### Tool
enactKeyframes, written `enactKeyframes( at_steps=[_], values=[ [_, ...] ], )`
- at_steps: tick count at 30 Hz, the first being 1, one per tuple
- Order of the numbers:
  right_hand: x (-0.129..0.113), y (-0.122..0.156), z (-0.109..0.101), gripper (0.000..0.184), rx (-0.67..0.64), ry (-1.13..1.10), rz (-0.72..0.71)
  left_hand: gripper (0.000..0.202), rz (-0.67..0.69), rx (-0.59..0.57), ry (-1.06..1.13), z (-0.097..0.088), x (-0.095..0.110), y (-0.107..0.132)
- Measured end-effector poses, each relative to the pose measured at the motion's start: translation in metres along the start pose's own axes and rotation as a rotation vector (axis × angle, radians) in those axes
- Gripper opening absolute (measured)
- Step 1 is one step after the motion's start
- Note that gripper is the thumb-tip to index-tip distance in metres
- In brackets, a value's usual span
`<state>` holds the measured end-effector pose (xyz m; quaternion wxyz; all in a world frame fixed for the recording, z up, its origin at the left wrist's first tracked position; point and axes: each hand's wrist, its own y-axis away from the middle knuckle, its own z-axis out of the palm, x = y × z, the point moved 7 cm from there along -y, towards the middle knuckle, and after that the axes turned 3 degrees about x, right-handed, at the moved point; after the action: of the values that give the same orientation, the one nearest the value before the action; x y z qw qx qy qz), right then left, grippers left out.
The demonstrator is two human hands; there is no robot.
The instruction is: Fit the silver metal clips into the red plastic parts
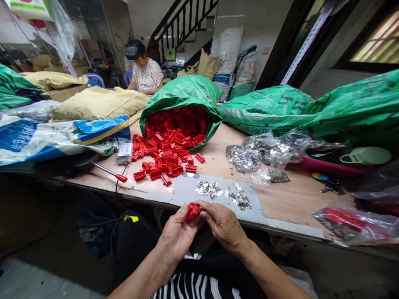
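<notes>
My left hand (176,232) and my right hand (222,223) meet just below the table's front edge, both closed around one small red plastic part (192,210). The left fingers grip it from the left, the right thumb and fingers pinch it from the right. A pile of the same red plastic parts (163,157) spills across the wooden table (287,198) from an open green sack (184,95). Small silver metal pieces (209,188) lie scattered on a grey patch right in front of my hands.
A clear bag of metal pieces (259,155) lies right of the pile. Green sacks (316,104), yellow bags (98,103) and a blue-white bag (36,136) crowd the table. A red-tipped tool (113,173) lies left. Another person (145,72) sits at the back.
</notes>
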<state>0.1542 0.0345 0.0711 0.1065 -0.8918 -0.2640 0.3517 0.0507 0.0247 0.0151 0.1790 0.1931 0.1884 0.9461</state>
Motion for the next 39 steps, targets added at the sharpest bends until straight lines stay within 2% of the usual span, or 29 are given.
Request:
enactKeyframes(
  at_steps=[3,5,10,13,16,18,23,25,27,30,32,36,39],
  values=[
    [0.004,0.001,0.000,0.029,0.095,-0.045,0.021,0.013,0.035,0.002,-0.027,-0.001,-0.002,0.000],
    [0.009,0.001,0.003,0.029,0.110,-0.109,0.069,0.012,0.042,0.007,-0.040,-0.003,-0.003,0.000],
    [0.016,0.008,0.011,0.030,-0.008,-0.233,0.161,0.014,0.012,-0.029,-0.151,-0.010,-0.003,0.003],
    [0.024,0.017,0.006,0.033,-0.020,-0.190,0.223,0.024,-0.042,-0.019,-0.409,-0.032,-0.010,0.001],
    [0.042,0.029,-0.006,0.034,0.001,-0.102,0.327,0.029,0.001,0.041,-0.722,-0.067,-0.012,-0.012],
    [0.057,0.037,-0.019,0.033,0.046,-0.058,0.370,0.028,0.056,0.023,-0.882,-0.085,-0.011,-0.023],
    [0.104,0.053,-0.064,0.027,0.271,0.065,0.444,0.042,0.142,-0.082,-1.147,-0.102,-0.007,-0.038],
    [0.123,0.059,-0.080,0.025,0.344,0.149,0.475,0.038,0.205,-0.073,-1.259,-0.099,-0.002,-0.037],
    [0.138,0.063,-0.090,0.022,0.353,0.219,0.501,0.031,0.272,-0.081,-1.337,-0.091,0.003,-0.033],
    [0.152,0.061,-0.093,0.019,0.293,0.287,0.532,0.024,0.356,-0.157,-1.356,-0.069,0.009,-0.025],
    [0.157,0.057,-0.090,0.018,0.237,0.320,0.538,0.023,0.476,-0.141,-1.364,-0.053,0.021,-0.020],
    [0.163,0.048,-0.084,0.018,0.168,0.366,0.515,0.019,0.945,0.069,-1.480,-0.025,0.065,-0.014],
    [0.168,0.043,-0.081,0.018,0.148,0.391,0.496,0.030,1.226,0.264,-1.631,-0.013,0.091,-0.019]
  ],
)
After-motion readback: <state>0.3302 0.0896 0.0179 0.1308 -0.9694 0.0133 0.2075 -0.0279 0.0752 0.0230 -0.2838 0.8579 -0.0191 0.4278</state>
